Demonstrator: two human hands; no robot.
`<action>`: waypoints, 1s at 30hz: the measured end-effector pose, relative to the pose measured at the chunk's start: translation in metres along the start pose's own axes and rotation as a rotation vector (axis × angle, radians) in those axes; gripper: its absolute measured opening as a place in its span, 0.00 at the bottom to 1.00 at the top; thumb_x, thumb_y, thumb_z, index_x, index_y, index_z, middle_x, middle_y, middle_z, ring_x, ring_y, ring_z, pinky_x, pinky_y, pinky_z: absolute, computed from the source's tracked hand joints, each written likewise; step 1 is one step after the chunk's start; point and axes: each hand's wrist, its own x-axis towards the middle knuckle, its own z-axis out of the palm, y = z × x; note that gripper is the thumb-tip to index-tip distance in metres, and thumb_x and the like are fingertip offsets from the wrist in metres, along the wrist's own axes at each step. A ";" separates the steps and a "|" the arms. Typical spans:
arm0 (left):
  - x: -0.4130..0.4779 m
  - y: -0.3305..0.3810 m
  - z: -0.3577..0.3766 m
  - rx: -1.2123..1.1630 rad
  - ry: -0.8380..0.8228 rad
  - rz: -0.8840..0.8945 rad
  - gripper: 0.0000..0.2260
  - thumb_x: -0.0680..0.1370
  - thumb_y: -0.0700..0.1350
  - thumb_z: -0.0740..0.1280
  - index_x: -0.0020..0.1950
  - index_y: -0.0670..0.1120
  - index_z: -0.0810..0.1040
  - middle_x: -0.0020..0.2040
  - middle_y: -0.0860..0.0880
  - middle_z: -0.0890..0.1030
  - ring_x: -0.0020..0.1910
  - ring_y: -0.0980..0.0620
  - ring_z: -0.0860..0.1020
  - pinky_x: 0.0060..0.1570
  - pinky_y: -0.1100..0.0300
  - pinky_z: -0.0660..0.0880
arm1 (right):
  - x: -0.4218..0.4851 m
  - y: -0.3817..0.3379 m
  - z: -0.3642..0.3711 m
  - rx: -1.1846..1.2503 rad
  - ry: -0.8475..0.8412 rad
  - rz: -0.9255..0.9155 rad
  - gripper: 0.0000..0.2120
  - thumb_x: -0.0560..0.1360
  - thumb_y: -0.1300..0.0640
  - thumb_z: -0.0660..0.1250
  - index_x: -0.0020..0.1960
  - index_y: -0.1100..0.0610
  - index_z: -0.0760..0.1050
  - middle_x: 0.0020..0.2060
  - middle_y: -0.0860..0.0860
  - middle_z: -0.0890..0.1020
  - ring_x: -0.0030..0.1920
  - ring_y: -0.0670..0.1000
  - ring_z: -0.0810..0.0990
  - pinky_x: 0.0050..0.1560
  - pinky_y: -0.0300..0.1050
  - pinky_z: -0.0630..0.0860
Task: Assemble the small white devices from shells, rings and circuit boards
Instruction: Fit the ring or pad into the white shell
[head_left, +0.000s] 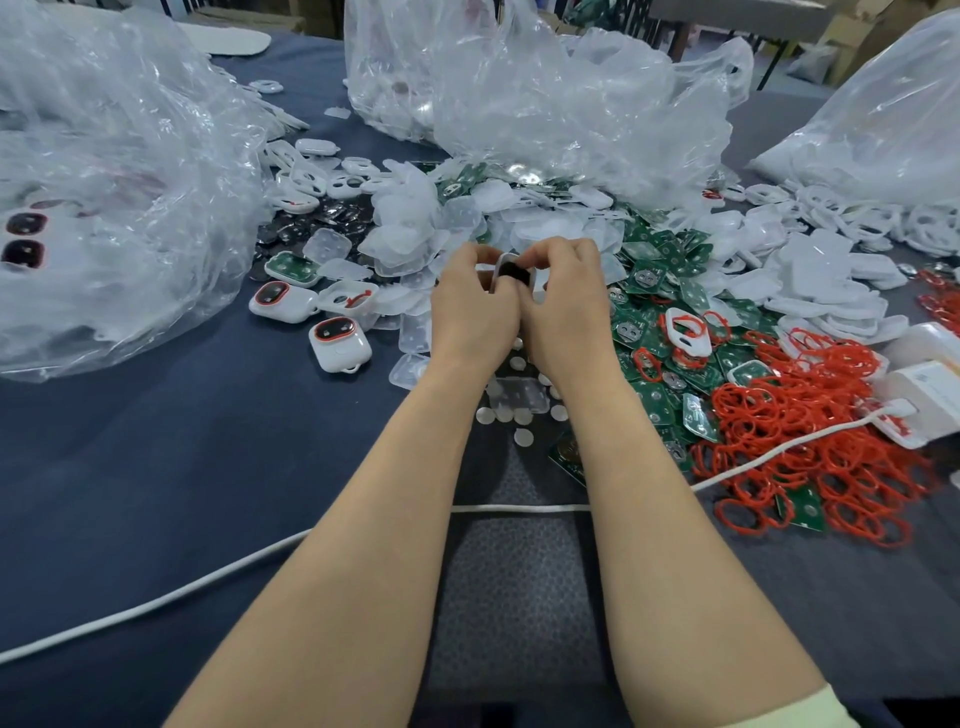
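Hands meet over the middle of the table, and we have both sets of fingers curled round one small white device (511, 271). Our left hand (470, 312) pinches its near side, thumb and fingertips bent in tight. Our right hand (563, 306) grips the other side, fingers hooked over the top edge. Between the fingertips we catch a white rim and a dark face, the piece tipped up on edge; how its parts sit together we cannot tell, the fingers cover it.

Just beyond the fingertips lies a heap of clear shells (415, 223). Right of the right fingers spreads a pile of green circuit boards (657, 270), and farther right, nearer to us, a tangle of red rings (810, 415). Left of the left fingers, well apart, two closed white units (340, 344) with red-ringed dark windows lie on the blue cloth (156, 441). Below the wrists we see small white discs (506, 414) scattered about. A white cable (208, 582) runs across under both forearms. Crumpled plastic bags (545, 104) bulge beyond the shell heap and off to the left.
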 end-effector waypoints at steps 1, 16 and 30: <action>0.000 0.000 0.000 0.001 0.007 0.003 0.06 0.79 0.39 0.61 0.51 0.49 0.72 0.41 0.52 0.79 0.33 0.59 0.76 0.29 0.69 0.70 | 0.000 0.000 0.000 0.003 -0.003 0.006 0.09 0.76 0.60 0.64 0.55 0.59 0.74 0.57 0.55 0.71 0.57 0.56 0.72 0.56 0.47 0.69; 0.004 -0.001 -0.001 -0.196 0.076 -0.111 0.10 0.81 0.40 0.61 0.44 0.52 0.75 0.43 0.51 0.80 0.40 0.53 0.79 0.41 0.58 0.76 | -0.002 -0.004 0.000 0.089 0.031 -0.055 0.11 0.75 0.65 0.64 0.57 0.60 0.72 0.45 0.53 0.74 0.43 0.51 0.72 0.46 0.44 0.70; 0.006 0.002 0.000 -0.392 0.107 -0.230 0.06 0.81 0.40 0.62 0.57 0.43 0.76 0.46 0.50 0.81 0.44 0.53 0.80 0.55 0.53 0.79 | 0.002 -0.005 -0.007 0.550 0.194 0.200 0.07 0.75 0.62 0.67 0.43 0.51 0.73 0.39 0.51 0.80 0.43 0.55 0.83 0.50 0.56 0.80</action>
